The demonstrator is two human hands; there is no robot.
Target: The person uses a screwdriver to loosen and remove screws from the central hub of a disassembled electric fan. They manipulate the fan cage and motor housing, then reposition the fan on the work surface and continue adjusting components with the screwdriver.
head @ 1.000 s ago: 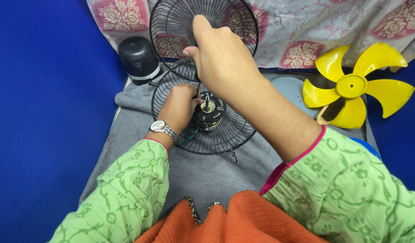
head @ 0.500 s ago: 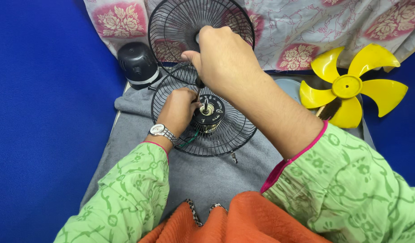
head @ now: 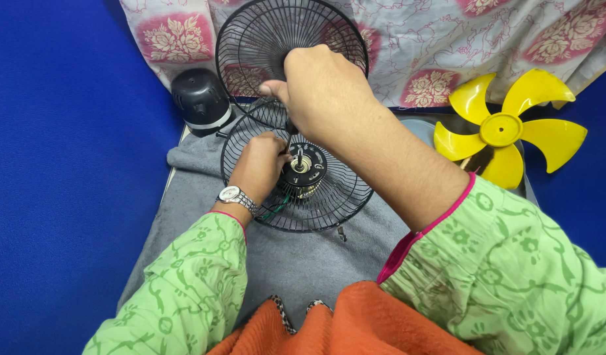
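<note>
**Both hands at the fan motor**

We see the rear fan guard [head: 329, 197] lying flat on the grey cloth [head: 296, 263], the motor [head: 304, 169] at its hub — shaft pointing straight up at us. Our left hand [head: 260, 167] grips the motor from 9 o'clock. Our right hand [head: 319, 89], at 12 o'clock, is closed around a thin dark tool [head: 291, 130] standing near-vertical, tip down.

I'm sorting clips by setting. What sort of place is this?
Probably a makeshift repair spot in a home, not a workshop: a grey cloth covers the surface, a floral fabric hangs behind, and fan parts lie about, such as the yellow blade and wire guard.
</note>
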